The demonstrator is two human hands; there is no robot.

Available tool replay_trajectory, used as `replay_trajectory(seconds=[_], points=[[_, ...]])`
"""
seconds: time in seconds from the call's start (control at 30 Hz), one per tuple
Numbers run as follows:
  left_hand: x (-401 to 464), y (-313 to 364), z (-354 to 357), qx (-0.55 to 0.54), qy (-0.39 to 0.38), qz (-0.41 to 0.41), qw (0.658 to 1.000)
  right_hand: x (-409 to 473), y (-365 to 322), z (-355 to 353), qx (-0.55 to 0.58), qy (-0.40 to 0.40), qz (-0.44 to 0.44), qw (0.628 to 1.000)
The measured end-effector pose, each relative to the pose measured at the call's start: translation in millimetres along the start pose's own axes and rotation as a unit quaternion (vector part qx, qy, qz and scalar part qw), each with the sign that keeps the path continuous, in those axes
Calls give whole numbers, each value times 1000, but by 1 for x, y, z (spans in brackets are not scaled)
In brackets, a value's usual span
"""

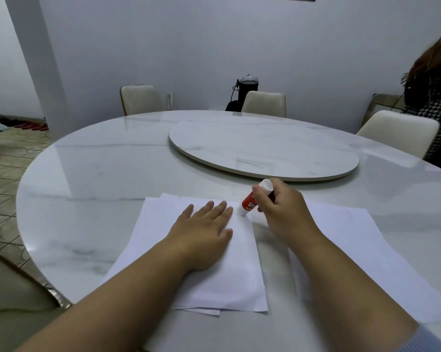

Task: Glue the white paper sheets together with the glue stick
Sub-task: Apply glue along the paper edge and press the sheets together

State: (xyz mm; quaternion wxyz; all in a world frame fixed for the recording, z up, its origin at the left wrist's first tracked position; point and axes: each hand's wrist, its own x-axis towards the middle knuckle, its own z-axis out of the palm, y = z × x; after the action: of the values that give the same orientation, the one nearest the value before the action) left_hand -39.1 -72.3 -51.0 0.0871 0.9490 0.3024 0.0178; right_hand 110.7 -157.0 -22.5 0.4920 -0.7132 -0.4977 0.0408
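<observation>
- Right hand [281, 212] grips the glue stick [249, 203], tip down on the left stack [201, 262] at its far right corner.
- Stick leans away, cap end up.
- Left hand [204, 229] lies flat, fingers straight, pinning that stack just beside the tip.
- Second sheet [366, 250] waits to the right on the worktop [100, 174].

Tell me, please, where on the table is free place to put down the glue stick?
Bare marble lies left of the left paper stack, and between the papers' far edges and the turntable. The turntable top is bare too. It is crowded around the right hand, between the two paper stacks.
</observation>
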Motion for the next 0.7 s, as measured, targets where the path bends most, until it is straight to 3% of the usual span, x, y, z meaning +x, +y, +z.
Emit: replay_trajectory(seconds=[0.23,0.47,0.57,0.63,0.7], points=[[-1,1,-3,-3,-6,-2,1000,-51,-26,-22,-11,-61,-69,996],[-1,2,-3,4,-20,-2,1000,-98,-39,-42,38,-84,-82,992],[-3,3,-10,-1,-50,21,999,-98,-36,-56,239,8,-27,971],[-6,2,-21,-15,-109,69,991,-94,-29,-70,362,114,16,925],[-10,2,-32,-59,-156,120,979,-90,-24,-83,423,166,52,889]])
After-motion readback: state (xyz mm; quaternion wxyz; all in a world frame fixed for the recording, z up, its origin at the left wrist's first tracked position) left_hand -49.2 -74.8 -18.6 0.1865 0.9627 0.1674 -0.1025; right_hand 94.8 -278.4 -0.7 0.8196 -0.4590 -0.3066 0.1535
